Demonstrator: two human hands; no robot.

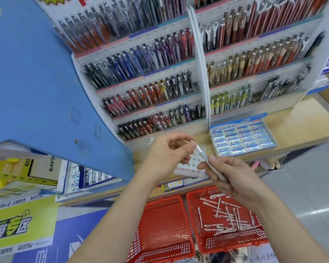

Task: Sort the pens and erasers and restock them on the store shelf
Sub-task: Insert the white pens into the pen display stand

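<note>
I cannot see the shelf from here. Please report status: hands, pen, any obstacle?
Left hand, right hand both grip white pen. Pen over holed white holder. More pens in right red basket. No obstacle seen.

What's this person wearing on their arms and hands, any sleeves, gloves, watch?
No sleeves, gloves or watch show; both forearms are bare. The left hand wears nothing visible; the right hand may have a thin ring, too small to confirm.
</note>
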